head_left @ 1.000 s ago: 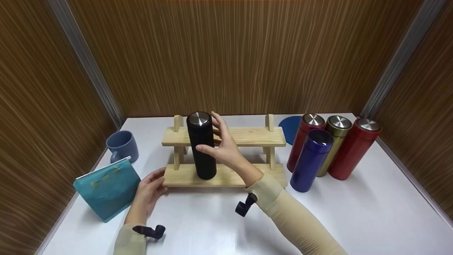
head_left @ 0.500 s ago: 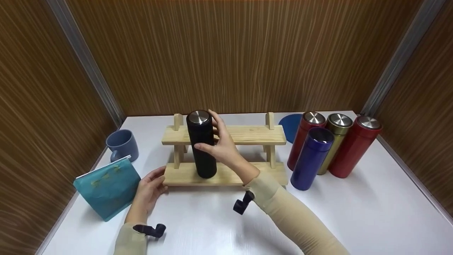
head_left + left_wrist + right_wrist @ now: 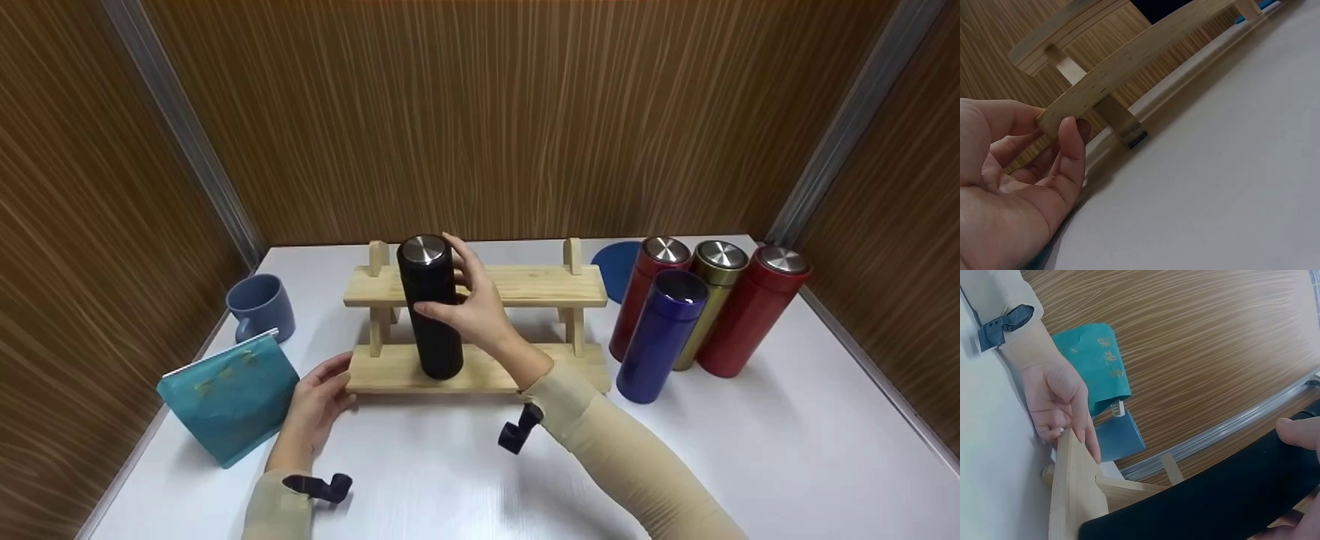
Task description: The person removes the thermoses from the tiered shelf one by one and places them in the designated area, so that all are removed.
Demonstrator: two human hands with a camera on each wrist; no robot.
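Standing upright, black flask [image 3: 429,307] sits between right-hand fingers [image 3: 459,259].

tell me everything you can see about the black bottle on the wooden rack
The black bottle is a tall, slim cylinder with a matte dark body and a flat, brushed silver-looking cap. It stands upright on the lower board of the wooden rack, toward its left end, rising past the upper shelf. The right hand grips its upper half, thumb in front and fingers behind. Nothing else touches it.
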